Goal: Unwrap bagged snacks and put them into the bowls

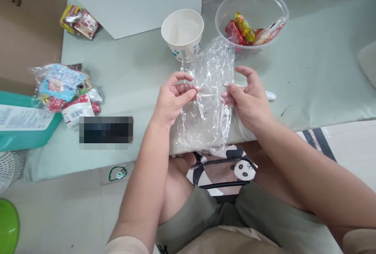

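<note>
A crinkled clear plastic bag (205, 117) is stretched between my two hands above the table's near edge. My left hand (176, 95) pinches its left side between thumb and fingers. On the right side, my right hand (248, 95) grips the film the same way, its index finger raised off it. Just beyond the bag stands a white paper cup (185, 33) with blue print, its mouth facing up. Partly behind my right hand lies a white plastic utensil (270, 96), of which only the end shows clearly.
A clear plastic bowl (219, 21) holds several wrapped snacks at the back right. Snack packets (63, 83) are heaped at the left, more packets (80, 21) behind them. A dark blurred-out object (105, 130) lies near the front edge. A white panel (141, 1) and a cardboard box (32, 27) stand behind.
</note>
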Motion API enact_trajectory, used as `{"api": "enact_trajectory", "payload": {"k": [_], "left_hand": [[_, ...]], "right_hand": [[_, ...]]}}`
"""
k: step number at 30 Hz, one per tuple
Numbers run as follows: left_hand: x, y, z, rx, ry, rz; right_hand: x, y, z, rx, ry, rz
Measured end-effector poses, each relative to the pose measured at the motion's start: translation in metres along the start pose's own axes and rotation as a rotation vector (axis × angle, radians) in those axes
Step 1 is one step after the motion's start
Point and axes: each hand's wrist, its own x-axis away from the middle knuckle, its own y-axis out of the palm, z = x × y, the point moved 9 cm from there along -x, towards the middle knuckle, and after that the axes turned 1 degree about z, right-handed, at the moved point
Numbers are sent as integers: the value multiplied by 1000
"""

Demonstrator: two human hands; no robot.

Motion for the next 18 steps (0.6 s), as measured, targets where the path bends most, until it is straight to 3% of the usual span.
{"api": "enact_trajectory", "payload": {"k": [3,8,14,18], "left_hand": [[4,0,11,-107,78,12],[11,6,22,-290,185,-48],[16,1,35,-721,383,72],[22,-3,49,-709,470,152]], "right_hand": [[7,1,-15,104,-137,-49],[24,20,-34,334,-389,-271],[19,12,-37,681,-518,-98],[24,5,-53,664,-606,44]]}}
